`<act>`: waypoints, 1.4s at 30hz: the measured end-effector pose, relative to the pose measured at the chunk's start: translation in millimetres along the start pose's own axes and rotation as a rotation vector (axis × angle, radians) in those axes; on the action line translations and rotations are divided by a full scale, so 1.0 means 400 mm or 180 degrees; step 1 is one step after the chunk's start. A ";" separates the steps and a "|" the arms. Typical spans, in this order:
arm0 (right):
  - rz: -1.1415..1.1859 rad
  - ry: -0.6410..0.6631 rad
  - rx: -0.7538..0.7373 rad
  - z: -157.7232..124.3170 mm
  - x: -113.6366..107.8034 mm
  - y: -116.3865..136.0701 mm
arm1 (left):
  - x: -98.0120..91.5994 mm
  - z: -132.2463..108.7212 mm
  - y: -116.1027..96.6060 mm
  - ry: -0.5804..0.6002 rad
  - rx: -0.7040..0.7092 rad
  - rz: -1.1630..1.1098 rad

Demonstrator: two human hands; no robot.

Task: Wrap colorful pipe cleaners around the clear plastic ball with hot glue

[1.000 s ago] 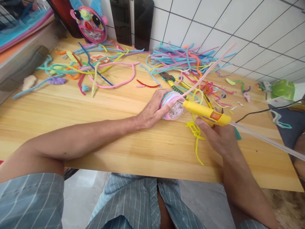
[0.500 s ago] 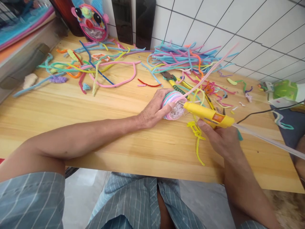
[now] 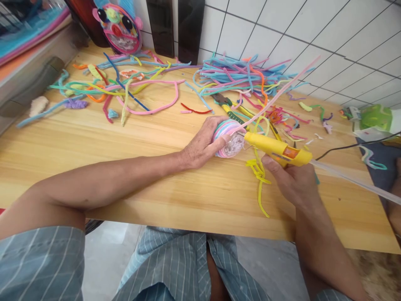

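Observation:
My left hand (image 3: pixel 205 142) is wrapped round a clear plastic cup (image 3: pixel 234 146) lying on its side, its wall wound with pastel pipe cleaners. From its rim a long pink pipe cleaner (image 3: pixel 278 96) sticks up to the right, its near end by my left thumb. My right hand (image 3: pixel 291 179) grips a yellow hot glue gun (image 3: pixel 272 147) with a long clear glue stick (image 3: pixel 354 179) out of its back. The gun's nozzle is at the cup's rim, close to the pink strand; whether it touches cannot be told. A thin thread of glue hangs near the tip.
Yellow pipe cleaner pieces (image 3: pixel 258 169) lie right of the cup. Green-handled pliers (image 3: pixel 230 108) lie behind it. A heap of pipe cleaners (image 3: pixel 238 75) sits by the tiled wall, with more strands (image 3: pixel 140 92) at left. A decorated animal-faced container (image 3: pixel 120 29) stands at the back left.
My right hand has shifted the glue gun slightly to the right. The pink pipe cleaner's free end has swung a little right. My left hand and the cup stay in place.

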State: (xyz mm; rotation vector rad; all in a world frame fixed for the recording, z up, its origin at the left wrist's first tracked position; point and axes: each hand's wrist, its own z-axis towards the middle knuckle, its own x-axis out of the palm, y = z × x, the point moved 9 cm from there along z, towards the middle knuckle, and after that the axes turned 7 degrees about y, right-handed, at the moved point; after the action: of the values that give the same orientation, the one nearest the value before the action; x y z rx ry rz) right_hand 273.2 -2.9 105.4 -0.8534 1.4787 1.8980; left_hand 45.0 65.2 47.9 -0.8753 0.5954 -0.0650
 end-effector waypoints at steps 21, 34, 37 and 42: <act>0.0111 0.0122 -0.0036 -0.001 0.017 0.005 | 0.002 -0.001 0.001 0.0054 -0.0054 -0.0004; 0.0015 0.0108 0.0009 -0.008 0.013 -0.006 | 0.001 -0.001 0.000 0.0067 -0.0041 -0.0021; 0.0097 0.0129 -0.0039 -0.010 0.018 -0.007 | 0.001 -0.001 0.001 0.0063 -0.0059 -0.0013; 0.0127 0.0103 -0.0003 -0.008 0.017 -0.006 | 0.001 -0.001 0.000 0.0049 -0.0072 -0.0044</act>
State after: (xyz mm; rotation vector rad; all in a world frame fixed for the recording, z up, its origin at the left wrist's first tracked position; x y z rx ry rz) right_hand 271.1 -5.0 97.9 -0.8651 1.5248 1.9223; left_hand 45.3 64.9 47.4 -0.9016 0.6054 -0.0776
